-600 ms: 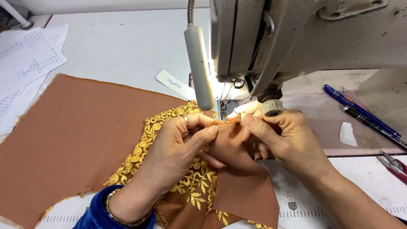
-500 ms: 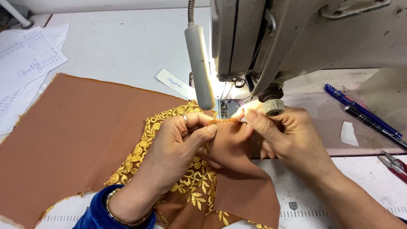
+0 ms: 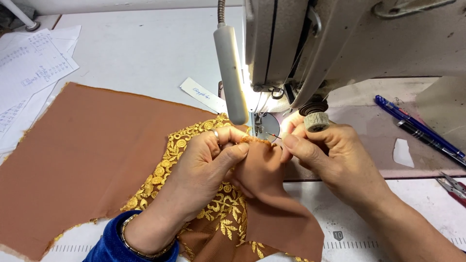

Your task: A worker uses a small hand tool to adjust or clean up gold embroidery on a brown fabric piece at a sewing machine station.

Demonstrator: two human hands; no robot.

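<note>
My left hand [image 3: 206, 162] pinches the folded edge of a brown fabric [image 3: 87, 155] that carries gold embroidered trim [image 3: 221, 218]. My right hand [image 3: 335, 155] pinches the same edge from the right, a thin thread or pin showing between the fingertips. Both hands sit just in front of the presser foot [image 3: 259, 123] of a grey sewing machine [image 3: 349, 43]. The fabric spreads to the left over the white table [image 3: 145, 48]. A bracelet and a blue sleeve [image 3: 109, 242] cover my left wrist.
A white lamp [image 3: 232, 73] hangs beside the needle. Papers [image 3: 29, 77] lie at the far left, a small white label [image 3: 201, 94] behind the fabric. Blue and black pens [image 3: 417, 128] and red-handled snips [image 3: 451, 187] lie at the right.
Both hands have barely shifted, staying pinched on the fabric edge in front of the needle.
</note>
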